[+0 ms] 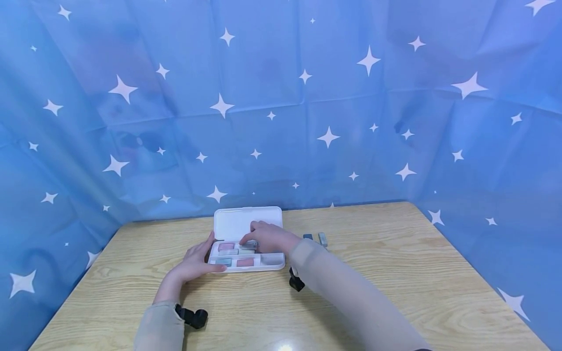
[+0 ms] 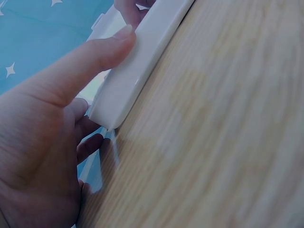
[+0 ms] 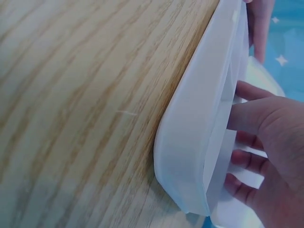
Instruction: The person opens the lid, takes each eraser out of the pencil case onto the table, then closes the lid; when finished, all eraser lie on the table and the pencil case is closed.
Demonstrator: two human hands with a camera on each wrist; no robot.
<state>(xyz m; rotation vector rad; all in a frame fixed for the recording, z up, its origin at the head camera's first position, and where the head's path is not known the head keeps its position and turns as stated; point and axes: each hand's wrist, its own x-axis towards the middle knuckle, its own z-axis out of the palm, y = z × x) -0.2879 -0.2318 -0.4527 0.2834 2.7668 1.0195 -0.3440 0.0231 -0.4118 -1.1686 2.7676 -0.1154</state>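
gripping: left hand (image 1: 193,263), thumb over the front wall and fingers round the left end of one white case (image 1: 263,268), grasped between them. right hand (image 1: 270,237), fingers bent down inside the case at a grey block (image 1: 249,246); whether clenched on it or merely touching, cannot tell.

case: oblong, smooth, plastic-looking, glossy walls, rounded corners; lid (image 1: 247,219) folded back behind the tray. location: on the table (image 1: 263,312), towards its rear edge, left of centre.

contents, flat oblong pieces: pink block (image 1: 226,246) and pale block (image 1: 228,252), back section, left; teal block (image 1: 224,262) and red block (image 1: 245,262), front row. bare white floor at the right end of the front row.

loose, on the wood just beyond the right cuff: dark block (image 1: 308,236), partly hidden; slim slate block (image 1: 323,239), lying apart from it.

surface: pale wood, streaked grain, wide bare room in front of the case and to its right. backdrop (image 1: 272,58): creased blue cloth, printed white four-pointed stars, close behind the table's rear edge.
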